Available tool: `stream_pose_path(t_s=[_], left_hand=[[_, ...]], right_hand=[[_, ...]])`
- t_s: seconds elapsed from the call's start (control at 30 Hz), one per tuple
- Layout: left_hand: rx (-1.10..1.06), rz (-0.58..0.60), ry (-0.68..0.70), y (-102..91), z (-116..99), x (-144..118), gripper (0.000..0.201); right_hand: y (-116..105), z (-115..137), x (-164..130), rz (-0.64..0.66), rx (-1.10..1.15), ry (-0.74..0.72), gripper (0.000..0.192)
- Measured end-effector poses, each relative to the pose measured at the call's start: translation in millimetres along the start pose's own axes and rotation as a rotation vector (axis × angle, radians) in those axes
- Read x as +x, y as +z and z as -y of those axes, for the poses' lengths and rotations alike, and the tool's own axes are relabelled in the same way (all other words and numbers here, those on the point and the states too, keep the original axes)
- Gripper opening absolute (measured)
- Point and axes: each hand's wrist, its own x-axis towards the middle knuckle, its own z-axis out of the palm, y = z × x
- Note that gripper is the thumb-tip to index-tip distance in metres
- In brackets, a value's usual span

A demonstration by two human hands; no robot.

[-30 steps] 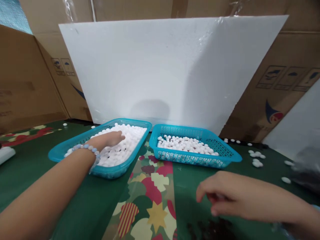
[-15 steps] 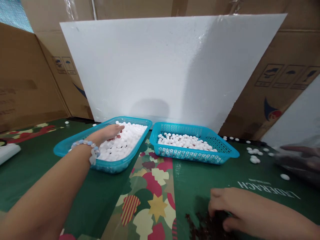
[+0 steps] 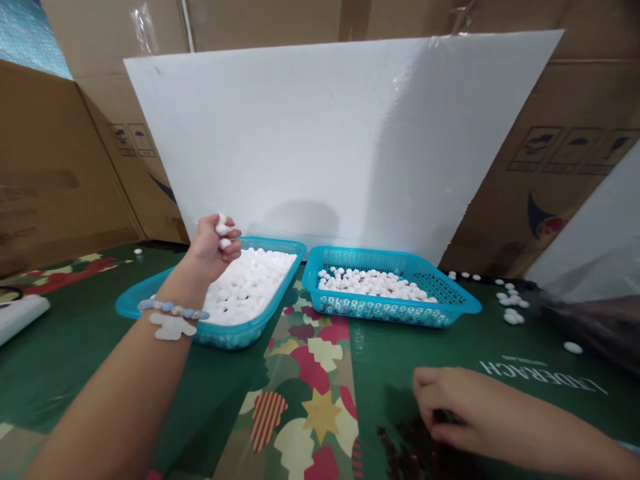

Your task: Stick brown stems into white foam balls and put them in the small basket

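Note:
My left hand (image 3: 213,245) is raised above the left blue basket (image 3: 135,303), closed around a few white balls (image 3: 221,230) that show between the fingers. That basket is heaped with white balls (image 3: 245,287). A second blue basket (image 3: 463,300) to its right holds a thinner layer of white balls (image 3: 370,283). My right hand (image 3: 460,410) rests low on the green patterned table cover (image 3: 310,393), fingers curled down onto a dark pile of small brown bits (image 3: 415,457); whether it grips any I cannot tell.
A large white foam board (image 3: 330,133) leans upright behind the baskets, with cardboard boxes (image 3: 55,173) around it. Loose white balls (image 3: 513,310) lie on the cover at the right, next to a blurred dark bag (image 3: 595,327). A white object (image 3: 17,313) sits at the far left.
My left hand has lifted out of the left basket with a few white balls in it. My right hand has dropped lower onto the dark pile.

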Motion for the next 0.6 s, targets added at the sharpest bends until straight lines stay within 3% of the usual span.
stream_pose_path(t_s=[0.27, 0.6], left_hand=[[-0.236, -0.023, -0.108, -2.7, 2.5, -1.9, 0.035], [-0.288, 0.054, -0.112, 16.8, -1.4, -15.0, 0.021]], right_hand=[[-5.7, -1.0, -5.1, -0.139, 0.091, 0.173, 0.011], [-32.8, -8.6, 1.3, -0.199, 0.462, 0.123, 0.002]])
